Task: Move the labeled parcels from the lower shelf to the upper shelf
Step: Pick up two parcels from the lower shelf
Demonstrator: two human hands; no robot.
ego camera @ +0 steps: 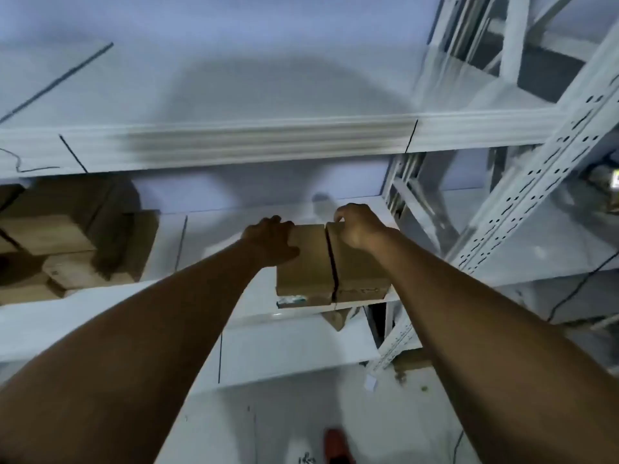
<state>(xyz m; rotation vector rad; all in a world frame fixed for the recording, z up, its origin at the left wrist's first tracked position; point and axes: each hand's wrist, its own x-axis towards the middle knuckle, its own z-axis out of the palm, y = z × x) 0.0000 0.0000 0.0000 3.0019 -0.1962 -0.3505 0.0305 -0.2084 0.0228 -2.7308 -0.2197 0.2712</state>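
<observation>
Two brown cardboard parcels stand side by side at the front edge of a white shelf [234, 249], a dark gap between them. My left hand [271, 241] grips the far left corner of the left parcel [306, 262]. My right hand [356, 226] holds the far top edge of the right parcel [360, 269]. A greenish label shows on the left parcel's front face. Both parcels overhang the shelf's front lip slightly. The upper shelf [268, 139] runs across above them, blurred.
Several more brown parcels [67, 242] are stacked at the left of the same shelf. A perforated white upright [536, 192] slants at the right. Another parcel [338, 318] shows on the level below. A red shoe [336, 443] is on the floor.
</observation>
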